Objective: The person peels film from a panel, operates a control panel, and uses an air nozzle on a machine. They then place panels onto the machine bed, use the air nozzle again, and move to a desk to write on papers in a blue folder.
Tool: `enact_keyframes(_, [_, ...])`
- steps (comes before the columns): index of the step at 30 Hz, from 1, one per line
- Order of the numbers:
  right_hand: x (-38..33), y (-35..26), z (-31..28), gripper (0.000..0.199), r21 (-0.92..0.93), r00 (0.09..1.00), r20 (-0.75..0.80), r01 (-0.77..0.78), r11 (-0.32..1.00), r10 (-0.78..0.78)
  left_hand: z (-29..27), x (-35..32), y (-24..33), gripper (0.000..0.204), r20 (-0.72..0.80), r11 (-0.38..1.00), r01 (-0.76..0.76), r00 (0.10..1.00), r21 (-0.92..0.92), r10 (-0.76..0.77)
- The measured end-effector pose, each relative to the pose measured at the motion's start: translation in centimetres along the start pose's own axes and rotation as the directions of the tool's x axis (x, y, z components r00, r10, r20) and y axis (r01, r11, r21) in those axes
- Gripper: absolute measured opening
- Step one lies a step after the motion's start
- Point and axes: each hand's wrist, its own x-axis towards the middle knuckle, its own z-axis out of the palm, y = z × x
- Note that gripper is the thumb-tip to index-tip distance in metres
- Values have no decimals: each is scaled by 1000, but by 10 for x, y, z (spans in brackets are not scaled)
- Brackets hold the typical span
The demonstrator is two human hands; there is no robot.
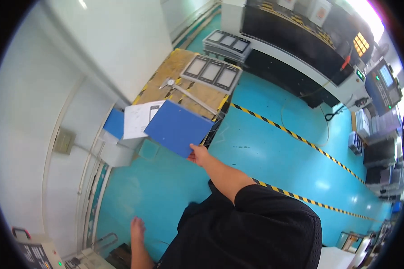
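Observation:
My right hand (199, 154) is closed on the near corner of a flat blue folder (179, 127), thumb on top. The folder lies tilted across the near end of a worktable (159, 83) and juts past its edge. It partly covers a white printed sheet (137, 121). Beyond it on the table rest a long caliper (191, 97) and a grey panel with three dark-framed windows (211, 72). My left hand (138, 227) hangs low at my side, away from the table, with nothing visible in it and its fingers loosely extended.
More windowed panels (228, 44) are stacked behind the table. A large machine (292, 54) with a control screen (385, 76) stands at the back right. Black-and-yellow tape (296, 136) marks the turquoise floor. White wall panels (36, 112) run along the left.

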Motion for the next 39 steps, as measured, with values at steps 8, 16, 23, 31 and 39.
enact_keyframes(8, [-181,-120,-6,35,148,855,414,274,950,-311,361,126,202,57,876,-176,-859,461,481,145])
enact_keyframes(16, [-298,-54,-117,52,477,714,34,603,639,-699,653,237,294,43,985,-277,-952,-158,-133,68])
enact_keyframes(23, [-376,71,-189,47,437,537,-518,835,334,-666,739,153,264,32,824,-319,-761,-535,-565,-186])
enact_keyframes(31, [-451,133,-299,42,474,484,-667,862,179,-567,821,-50,161,26,864,-243,-843,-406,-480,-298])
enact_keyframes(39, [-466,75,-468,32,549,415,-627,836,4,-659,890,-264,19,26,876,-203,-928,-200,-314,-440])
